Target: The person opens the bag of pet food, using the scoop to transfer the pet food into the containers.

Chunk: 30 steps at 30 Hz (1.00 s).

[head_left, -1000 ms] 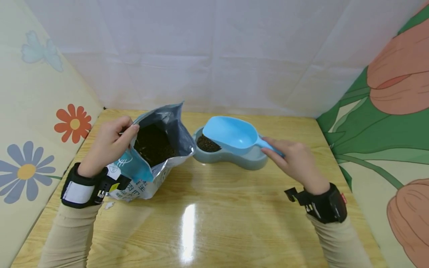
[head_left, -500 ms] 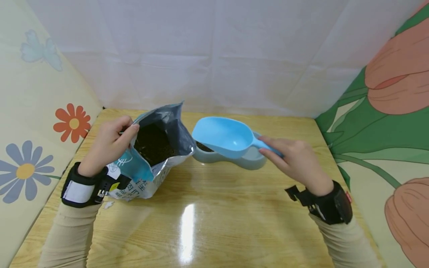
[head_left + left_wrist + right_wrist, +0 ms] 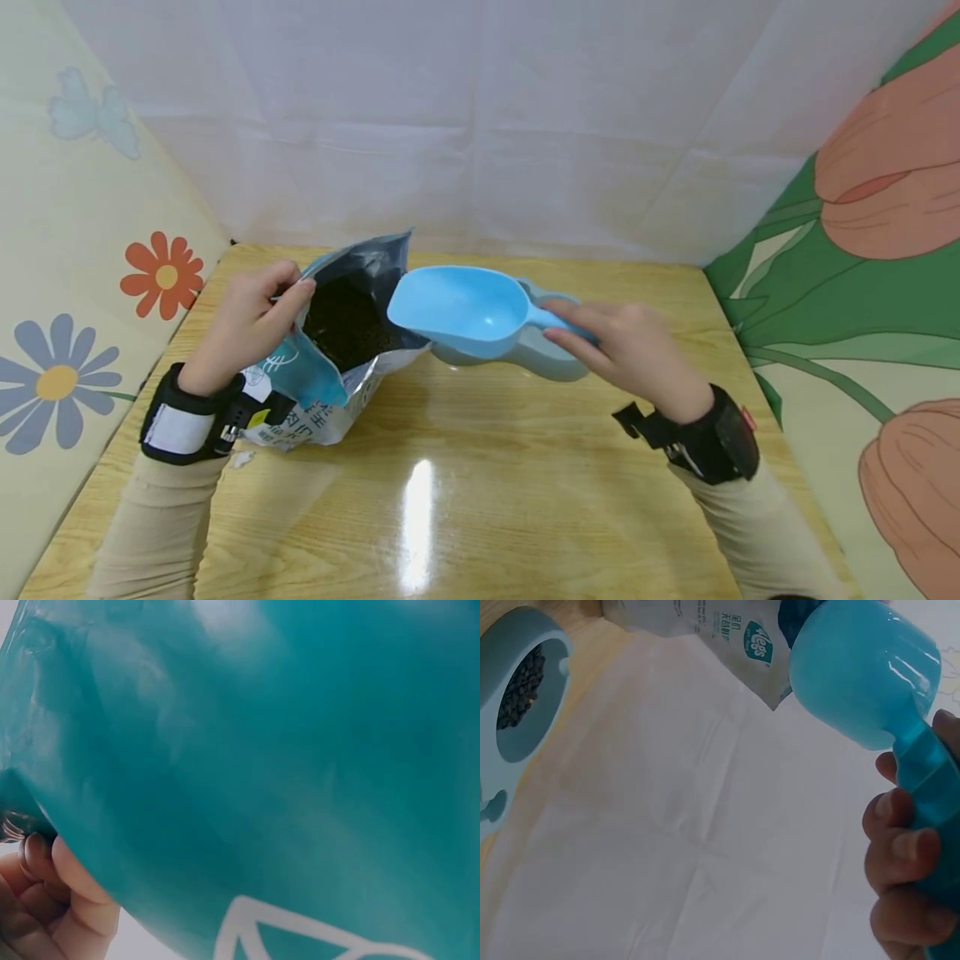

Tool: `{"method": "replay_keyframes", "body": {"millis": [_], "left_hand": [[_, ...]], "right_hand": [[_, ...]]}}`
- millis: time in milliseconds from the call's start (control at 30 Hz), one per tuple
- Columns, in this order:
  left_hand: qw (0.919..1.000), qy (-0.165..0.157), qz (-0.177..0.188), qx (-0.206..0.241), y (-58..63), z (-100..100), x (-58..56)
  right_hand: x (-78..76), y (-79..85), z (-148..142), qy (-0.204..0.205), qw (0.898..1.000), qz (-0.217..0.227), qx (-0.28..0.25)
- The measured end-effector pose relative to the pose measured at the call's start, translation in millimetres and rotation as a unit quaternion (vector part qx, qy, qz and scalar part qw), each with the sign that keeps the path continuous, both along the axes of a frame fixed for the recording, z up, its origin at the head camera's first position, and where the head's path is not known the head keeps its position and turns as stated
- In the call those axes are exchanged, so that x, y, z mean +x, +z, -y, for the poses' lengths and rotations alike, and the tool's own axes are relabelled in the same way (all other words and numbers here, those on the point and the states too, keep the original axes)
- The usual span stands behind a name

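My left hand pinches the upper left rim of an opened foil bag, teal and white outside and silver inside. Dark brown granules fill the part of it that shows. A light blue scoop is gripped by its handle in my right hand; its bowl looks bare inside, and its front lip overlaps the bag's mouth in the head view. Below the scoop, partly covered by it, stands a grey-blue double pet bowl. The right wrist view shows small dark pellets in one of its hollows.
The wooden table carries a small white scrap beside the bag. A white cloth wall closes off the back, with painted panels on the left and right.
The right hand has carried the scoop leftward from over the double bowl to the bag's mouth. The left hand and the bag have stayed nearly still.
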<state>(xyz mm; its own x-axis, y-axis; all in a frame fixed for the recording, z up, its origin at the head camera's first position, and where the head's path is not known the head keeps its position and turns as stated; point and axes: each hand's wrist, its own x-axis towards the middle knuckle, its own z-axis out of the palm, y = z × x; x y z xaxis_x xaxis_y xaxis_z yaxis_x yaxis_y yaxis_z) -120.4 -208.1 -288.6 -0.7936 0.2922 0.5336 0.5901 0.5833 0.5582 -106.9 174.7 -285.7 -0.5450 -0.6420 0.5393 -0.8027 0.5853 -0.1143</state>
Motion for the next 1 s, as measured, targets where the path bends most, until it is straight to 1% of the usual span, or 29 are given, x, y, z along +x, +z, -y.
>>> {"method": "replay_keyframes", "body": {"millis": [167,367,467,633,800,867,933,1000], "left_hand": [[1.0000,-0.005,0.004,0.000,-0.4,0,-1.0],[0.9998,-0.010,0.013,0.006,-1.1,0,-0.1],[0.9997,-0.013,0.015,0.010,-1.6,1,0.6],[0.9997,-0.016,0.010,0.018,-2.6,2,0.9],[0.9996,-0.016,0.007,0.023,-2.6,2,1.0],[0.9997,-0.015,0.008,0.020,-2.3,2,1.0],[0.9997,-0.014,0.010,0.019,-2.0,2,1.1],[0.9997,-0.015,0.011,0.019,-1.6,2,1.2]], "right_hand": [[-4.9,5.7,9,0.005,1.000,0.009,0.016],[-14.6,13.2,32,0.017,0.998,0.012,0.051],[-18.6,14.6,43,0.030,0.998,0.017,0.059],[-25.0,14.3,59,0.051,0.997,0.022,0.062],[-29.7,14.6,72,0.052,0.994,0.033,0.086],[-30.4,15.0,78,0.048,0.993,0.027,0.104],[-30.9,13.6,85,0.047,0.992,0.009,0.120],[-30.1,11.5,93,0.035,0.989,-0.011,0.145]]}}
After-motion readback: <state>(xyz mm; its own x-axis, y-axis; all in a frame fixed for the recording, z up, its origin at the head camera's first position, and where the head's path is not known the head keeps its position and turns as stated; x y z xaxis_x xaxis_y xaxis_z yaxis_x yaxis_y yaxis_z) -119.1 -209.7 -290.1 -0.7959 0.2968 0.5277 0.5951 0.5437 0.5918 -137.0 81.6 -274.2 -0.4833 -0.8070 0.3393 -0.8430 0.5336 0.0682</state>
